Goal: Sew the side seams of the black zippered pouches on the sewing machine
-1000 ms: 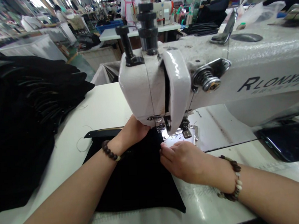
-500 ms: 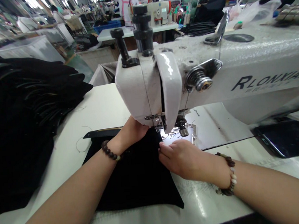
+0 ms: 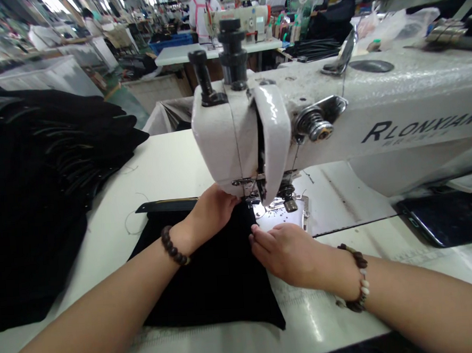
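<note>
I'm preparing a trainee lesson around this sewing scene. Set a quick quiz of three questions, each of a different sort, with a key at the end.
1. Multiple choice: what do the fingers of the right hand touch?
A. The phone
B. The edge of the black cloth
C. The blue bin

2. True or false: in the picture, the black pile stands to the left of the sewing machine.

3. Fill in the gap: the left hand lies on the cloth, and its wrist wears a beaded ____.

Key
1. B
2. True
3. Bracelet
</note>
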Motion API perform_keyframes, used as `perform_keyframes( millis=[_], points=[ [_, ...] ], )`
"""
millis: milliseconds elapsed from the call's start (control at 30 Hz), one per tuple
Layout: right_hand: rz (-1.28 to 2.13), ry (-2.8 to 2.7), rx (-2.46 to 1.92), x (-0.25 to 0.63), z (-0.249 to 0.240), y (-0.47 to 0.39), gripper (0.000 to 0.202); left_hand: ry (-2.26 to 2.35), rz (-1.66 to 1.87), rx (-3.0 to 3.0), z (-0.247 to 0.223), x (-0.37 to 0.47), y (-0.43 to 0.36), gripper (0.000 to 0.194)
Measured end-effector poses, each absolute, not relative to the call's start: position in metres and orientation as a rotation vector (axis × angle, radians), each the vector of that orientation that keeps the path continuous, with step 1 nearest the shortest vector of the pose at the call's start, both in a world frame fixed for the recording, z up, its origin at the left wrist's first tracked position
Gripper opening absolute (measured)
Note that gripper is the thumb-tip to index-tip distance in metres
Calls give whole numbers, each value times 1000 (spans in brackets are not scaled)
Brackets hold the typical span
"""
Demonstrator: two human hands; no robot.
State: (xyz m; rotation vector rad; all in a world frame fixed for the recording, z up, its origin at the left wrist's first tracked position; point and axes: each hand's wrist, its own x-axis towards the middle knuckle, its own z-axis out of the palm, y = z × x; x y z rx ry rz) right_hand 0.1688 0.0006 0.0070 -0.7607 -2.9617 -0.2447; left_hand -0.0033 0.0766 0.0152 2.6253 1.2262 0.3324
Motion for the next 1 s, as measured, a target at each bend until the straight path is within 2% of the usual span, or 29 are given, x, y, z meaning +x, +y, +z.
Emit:
perform_keyframes(
  millis=[167, 300, 433, 1000],
  points=[
    [-179, -2901, -776, 173, 7, -3, 26, 1076, 377, 2917, 6, -18, 37, 30],
    [-139, -2872, -757, 174, 8, -6, 27, 876, 499, 2912, -6, -26, 19, 32],
    [-137, -2878, -779, 173, 8, -7, 31, 873, 526, 2907, -12, -27, 21, 33],
    [8, -2848, -975, 167, 5, 19, 18, 875, 530, 2971, -10, -21, 55, 33]
  ],
)
